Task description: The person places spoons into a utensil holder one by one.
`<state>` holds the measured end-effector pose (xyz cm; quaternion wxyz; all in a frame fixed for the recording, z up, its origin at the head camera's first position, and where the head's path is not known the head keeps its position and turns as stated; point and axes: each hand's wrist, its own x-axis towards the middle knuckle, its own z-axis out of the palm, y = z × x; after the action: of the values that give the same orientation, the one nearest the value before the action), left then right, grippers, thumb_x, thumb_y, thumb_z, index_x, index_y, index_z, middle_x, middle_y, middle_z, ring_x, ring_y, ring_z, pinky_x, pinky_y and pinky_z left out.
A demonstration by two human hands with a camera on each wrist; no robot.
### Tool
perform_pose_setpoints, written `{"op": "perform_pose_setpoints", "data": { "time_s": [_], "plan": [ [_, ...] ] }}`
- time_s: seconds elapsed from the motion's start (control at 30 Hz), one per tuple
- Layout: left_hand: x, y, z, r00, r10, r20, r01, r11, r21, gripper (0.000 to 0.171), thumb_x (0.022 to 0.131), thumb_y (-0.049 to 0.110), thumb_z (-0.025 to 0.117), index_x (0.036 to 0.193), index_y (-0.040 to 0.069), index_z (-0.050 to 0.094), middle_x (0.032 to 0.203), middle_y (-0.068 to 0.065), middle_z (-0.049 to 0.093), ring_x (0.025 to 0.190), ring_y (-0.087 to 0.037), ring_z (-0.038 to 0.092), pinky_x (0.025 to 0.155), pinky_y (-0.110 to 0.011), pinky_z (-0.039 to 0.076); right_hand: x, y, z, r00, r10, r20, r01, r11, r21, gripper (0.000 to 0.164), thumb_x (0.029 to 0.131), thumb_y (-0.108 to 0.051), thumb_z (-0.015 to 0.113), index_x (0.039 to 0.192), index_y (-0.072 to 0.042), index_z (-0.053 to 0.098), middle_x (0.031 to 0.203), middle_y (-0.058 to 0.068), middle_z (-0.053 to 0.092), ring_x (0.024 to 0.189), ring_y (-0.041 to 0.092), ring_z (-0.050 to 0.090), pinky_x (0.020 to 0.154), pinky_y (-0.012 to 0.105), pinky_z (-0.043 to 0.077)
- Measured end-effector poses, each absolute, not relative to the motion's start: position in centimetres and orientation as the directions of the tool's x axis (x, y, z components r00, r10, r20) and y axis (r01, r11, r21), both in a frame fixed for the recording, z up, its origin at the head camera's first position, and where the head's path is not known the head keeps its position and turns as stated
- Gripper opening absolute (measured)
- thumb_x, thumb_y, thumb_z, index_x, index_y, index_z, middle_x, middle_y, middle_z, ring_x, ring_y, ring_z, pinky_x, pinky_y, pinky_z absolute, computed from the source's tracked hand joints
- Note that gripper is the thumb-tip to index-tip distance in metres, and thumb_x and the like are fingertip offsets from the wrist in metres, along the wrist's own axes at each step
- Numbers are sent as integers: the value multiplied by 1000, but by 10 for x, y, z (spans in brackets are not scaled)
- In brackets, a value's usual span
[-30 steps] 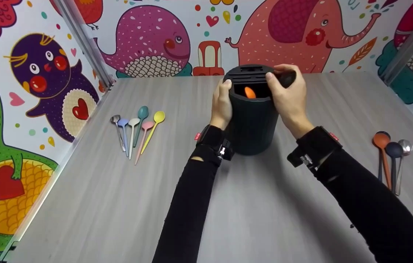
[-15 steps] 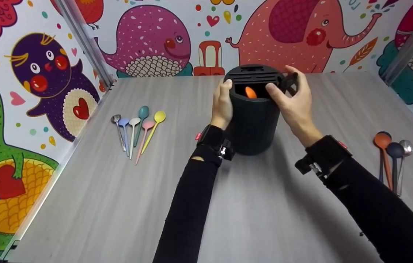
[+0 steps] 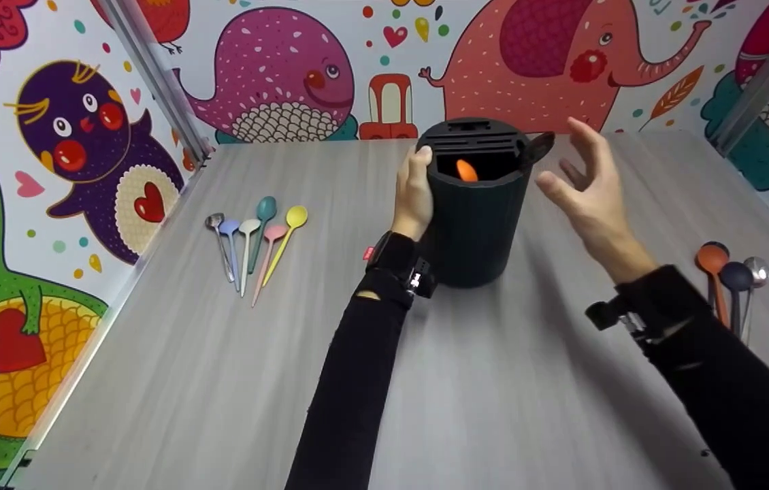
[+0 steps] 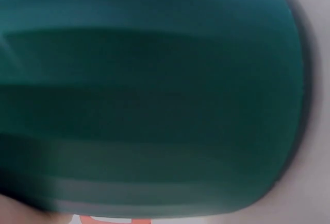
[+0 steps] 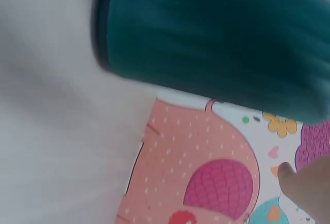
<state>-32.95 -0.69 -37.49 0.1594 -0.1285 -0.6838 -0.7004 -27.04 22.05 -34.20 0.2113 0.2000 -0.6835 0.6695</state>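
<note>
- Apparently grips dark canister (image 3: 471,231) with curled left hand (image 3: 414,196), probably to steady it.
- Holds right hand (image 3: 597,201) spread, just beside black projecting piece (image 3: 538,147), pinching nothing.

- Dark green cylindrical holder (image 3: 471,228), roughly upright toward the back of the grey table (image 3: 493,408); teal and softly ridged in the wrist views.
- Black top (image 3: 471,135), slotted across the back, with an open compartment at the front.
- Orange tip (image 3: 467,170), rounded, inside that front compartment.
- Black spoon-like piece (image 3: 538,148) at the right rim, tilted outward to the right.
</note>
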Motion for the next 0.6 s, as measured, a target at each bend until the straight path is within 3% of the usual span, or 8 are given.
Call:
{"op": "perform_pose_setpoints", "data": {
  "time_s": [0.13,0.3,0.43,0.6],
  "plan": [
    [-329,-9,-373,-918,-45,394,394,-4,919,68,100,38,28,153,-3,38,157,-17,42,143,-24,40,114,-25,30,-270,238,-342,-859,-24,512,-511,122,-851,89,84,-22,84,156,-6,34,162,9,29,151,25,21,122,44,18],
    [-329,-9,-372,-923,-45,383,383,-7,924,69,100,38,29,155,-4,33,160,-17,36,147,-25,35,116,-25,27,-269,264,-344,-926,-49,374,-364,379,-851,89,91,-26,77,161,-11,25,167,9,18,154,27,13,123,45,12],
    [-329,-8,-373,-921,-47,386,387,0,922,68,100,37,29,155,-3,36,159,-17,39,146,-23,37,115,-24,28,-271,290,-346,-981,-27,193,-176,539,-823,94,94,-40,71,163,-11,16,169,15,8,154,35,6,121,57,10],
    [-330,-6,-374,-915,-53,401,401,5,916,67,100,37,29,152,-2,41,155,-16,45,141,-23,42,112,-24,31,-275,326,-356,-1000,4,12,-7,635,-772,104,93,-57,64,163,-6,6,168,24,-3,152,46,0,114,72,6]
  ]
}}
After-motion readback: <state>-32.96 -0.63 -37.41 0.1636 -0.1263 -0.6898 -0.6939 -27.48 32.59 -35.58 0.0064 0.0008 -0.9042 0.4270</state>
